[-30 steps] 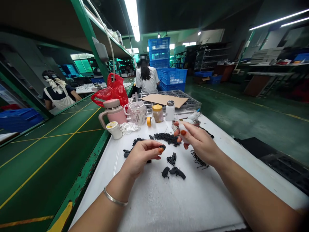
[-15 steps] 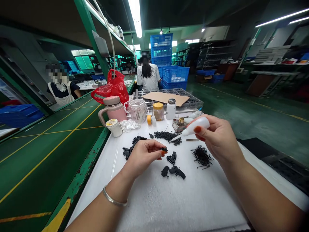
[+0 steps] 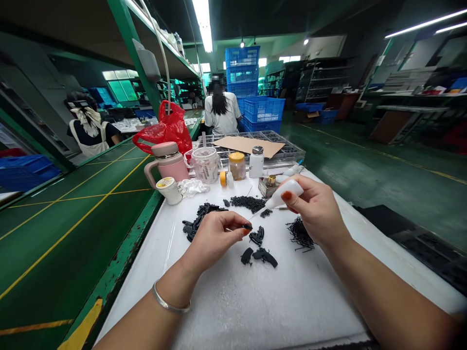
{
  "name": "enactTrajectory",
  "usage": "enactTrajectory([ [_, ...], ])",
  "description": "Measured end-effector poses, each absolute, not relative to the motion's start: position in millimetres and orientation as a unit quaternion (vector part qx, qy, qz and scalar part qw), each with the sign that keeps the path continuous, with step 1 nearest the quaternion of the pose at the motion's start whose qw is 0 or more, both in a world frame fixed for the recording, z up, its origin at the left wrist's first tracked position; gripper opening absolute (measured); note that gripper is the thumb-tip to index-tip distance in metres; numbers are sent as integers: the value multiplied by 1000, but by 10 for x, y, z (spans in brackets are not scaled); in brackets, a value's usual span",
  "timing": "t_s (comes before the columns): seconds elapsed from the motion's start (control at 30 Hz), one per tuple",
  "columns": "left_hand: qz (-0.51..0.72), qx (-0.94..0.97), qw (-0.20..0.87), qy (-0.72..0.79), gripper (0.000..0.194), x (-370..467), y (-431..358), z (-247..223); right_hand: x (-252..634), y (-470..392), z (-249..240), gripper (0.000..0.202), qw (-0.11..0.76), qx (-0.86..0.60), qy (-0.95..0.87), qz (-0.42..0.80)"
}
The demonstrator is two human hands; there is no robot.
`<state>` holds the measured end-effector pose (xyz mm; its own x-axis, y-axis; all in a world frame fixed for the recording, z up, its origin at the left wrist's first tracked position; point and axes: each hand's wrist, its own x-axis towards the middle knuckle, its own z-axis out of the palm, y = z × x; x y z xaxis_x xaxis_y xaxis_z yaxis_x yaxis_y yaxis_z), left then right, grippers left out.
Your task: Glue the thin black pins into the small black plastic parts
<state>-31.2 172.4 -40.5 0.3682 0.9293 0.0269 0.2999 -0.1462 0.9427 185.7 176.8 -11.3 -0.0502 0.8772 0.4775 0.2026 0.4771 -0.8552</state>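
Note:
My left hand [image 3: 218, 236] pinches a small black part [image 3: 247, 226] between thumb and fingers; most of the part is hidden. In my right hand [image 3: 315, 206] is a white squeeze bottle [image 3: 283, 194] with a thin nozzle, tilted down to the left. The nozzle tip is close to the black part; whether they touch I cannot tell. Just right of my left hand lie black gun-shaped pieces [image 3: 265, 256] on the white tabletop [image 3: 233, 301]. A heap of black pieces [image 3: 199, 219] lies behind my left hand, and thin black rods [image 3: 299, 234] lie under my right.
Small black rings [image 3: 248, 202] lie beyond the hands. Behind them stand a pink mug [image 3: 169, 164], a clear tub [image 3: 206, 164], a yellow-lidded jar [image 3: 237, 166], a white bottle [image 3: 256, 163] and a glass bottle [image 3: 268, 186]. A green conveyor [image 3: 73, 228] runs along the left; two people sit beyond.
My right hand has brought the squeeze bottle left and slightly down, so its nozzle is now by the black part. My left hand still pinches that part. The view has shifted slightly.

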Motion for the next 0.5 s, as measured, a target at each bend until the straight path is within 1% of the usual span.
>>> enactTrajectory([
  [0.3,337,676,478,448,17,-321,1722,-413,1852,1788,-129,27,552,-403,-660,312],
  [0.5,341,676,483,440,18,-314,1742,-427,1857,1831,-164,28,555,-399,-645,341],
])
